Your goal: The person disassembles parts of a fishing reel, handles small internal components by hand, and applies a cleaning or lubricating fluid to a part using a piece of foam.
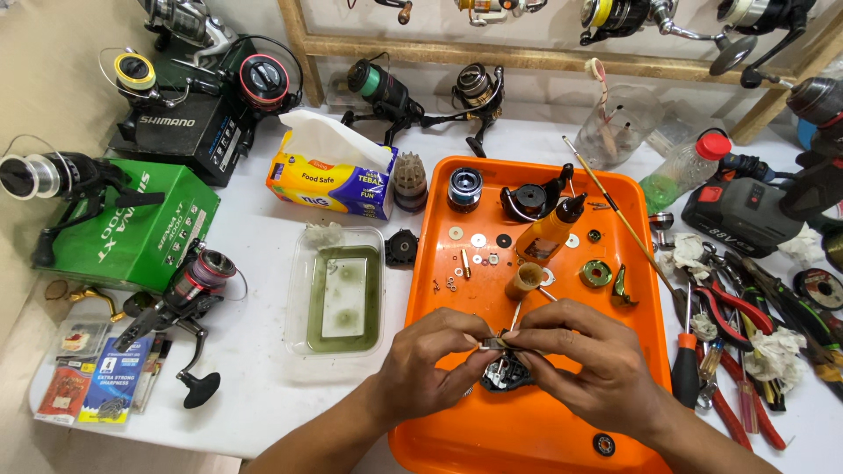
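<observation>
Head view: orange tray (632, 290) of reel parts (479, 239)

Bright, even light is falling from above; soft shadows are sitting under the hands. Slight glare is showing on the orange tray (421, 439). Edges are bending outward; focus is holding sharp throughout.

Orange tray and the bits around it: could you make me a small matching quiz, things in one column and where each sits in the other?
Things:
1. tissue pack
2. clear tub of greenish liquid
3. red-handled pliers
4. small metal part

Places:
A. pinched between both hands, over the orange tray
B. right of the tray, among the tools
C. just left of the tray, on the white table
D. behind the tub, toward the wall

Pairs: 1-D, 2-C, 3-B, 4-A. The left hand and right hand meet at the part.
</observation>
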